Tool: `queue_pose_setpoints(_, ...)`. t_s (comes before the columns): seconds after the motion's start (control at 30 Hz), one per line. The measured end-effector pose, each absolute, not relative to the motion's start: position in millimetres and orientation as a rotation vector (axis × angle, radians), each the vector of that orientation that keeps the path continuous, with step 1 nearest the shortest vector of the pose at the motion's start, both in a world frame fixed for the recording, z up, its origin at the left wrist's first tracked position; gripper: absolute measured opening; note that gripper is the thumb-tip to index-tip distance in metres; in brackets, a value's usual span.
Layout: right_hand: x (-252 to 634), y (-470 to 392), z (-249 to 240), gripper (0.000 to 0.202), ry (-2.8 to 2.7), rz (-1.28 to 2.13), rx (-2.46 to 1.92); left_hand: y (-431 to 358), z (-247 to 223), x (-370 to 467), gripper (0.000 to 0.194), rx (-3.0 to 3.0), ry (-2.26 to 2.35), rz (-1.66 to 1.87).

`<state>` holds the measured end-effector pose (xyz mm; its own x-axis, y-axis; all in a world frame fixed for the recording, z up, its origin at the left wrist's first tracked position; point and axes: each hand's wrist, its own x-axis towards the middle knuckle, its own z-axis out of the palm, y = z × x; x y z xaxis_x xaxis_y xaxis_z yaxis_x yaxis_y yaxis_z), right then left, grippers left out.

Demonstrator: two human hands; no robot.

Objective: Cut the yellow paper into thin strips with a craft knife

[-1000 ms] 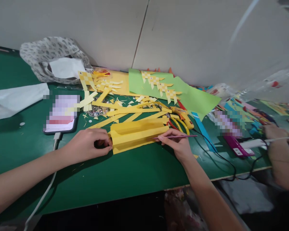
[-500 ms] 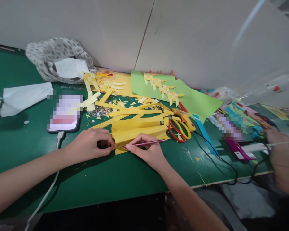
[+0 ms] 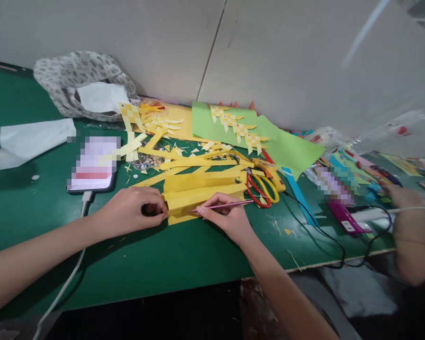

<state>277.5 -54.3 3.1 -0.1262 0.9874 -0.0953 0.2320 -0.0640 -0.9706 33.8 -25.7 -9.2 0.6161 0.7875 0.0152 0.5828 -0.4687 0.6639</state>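
Folded yellow paper (image 3: 186, 184) with pleat-like creases lies on the table in front of me. My left hand (image 3: 136, 208) is closed at the paper's left edge, thumb and fingertips pinching the corner. My right hand (image 3: 232, 219) grips a slim pinkish-purple pencil (image 3: 230, 204), its tip on the paper's near panel beside a faint dark curved mark. Just beyond the paper lie loose yellow paper strips (image 3: 198, 164). Scissors with red and yellow handles (image 3: 259, 192) rest at its right end.
A charging phone (image 3: 95, 163) lies left, its white cable under my left forearm. Behind are a patterned cloth bag (image 3: 81, 85) and green sheets (image 3: 279, 146) bearing woven paper fish (image 3: 237, 126). At right are a corded yellow glue gun (image 3: 275, 177) and another person's arm (image 3: 411, 236).
My right hand has slid the pencil tip a little to the right along the paper. My left hand stays at the left corner. The view has shifted slightly.
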Motion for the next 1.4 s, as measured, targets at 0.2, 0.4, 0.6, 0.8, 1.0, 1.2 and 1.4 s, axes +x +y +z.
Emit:
queue_pose_setpoints(0.2,302.8,-51.8,0.6,0.02,-1.429,1.201,-1.393,-25.4,-7.9,33.2,0.016,2.215,1.081,0.423)
queue_pose_setpoints(0.4,288.2,-60.2,5.0,0.02,-1.384,1.231,-1.373,-25.3,-8.4,32.6,0.017,2.21,1.079,0.43)
queue_pose_setpoints(0.6,257.8,-60.7,2.3,0.016,-1.434,1.264,-1.346,-26.1,-7.2,33.1,0.015,2.209,1.067,0.429)
queue_pose_setpoints(0.8,256.3,-60.9,3.4,0.016,-1.435,1.275,-1.344,-25.4,-7.8,33.4,0.016,2.221,1.052,0.447)
queue_pose_setpoints(1.0,253.2,-62.5,5.8,0.014,-1.513,1.227,-1.377,-25.2,-8.2,32.8,0.014,2.217,1.057,0.434)
queue_pose_setpoints(1.2,258.9,-59.8,5.7,0.015,-1.506,1.22,-1.39,-25.0,-7.2,32.9,0.015,2.226,1.062,0.407)
queue_pose_setpoints(1.4,270.2,-57.2,3.0,0.018,-1.46,1.248,-1.379,-25.7,-5.2,33.9,0.016,2.246,1.074,0.432)
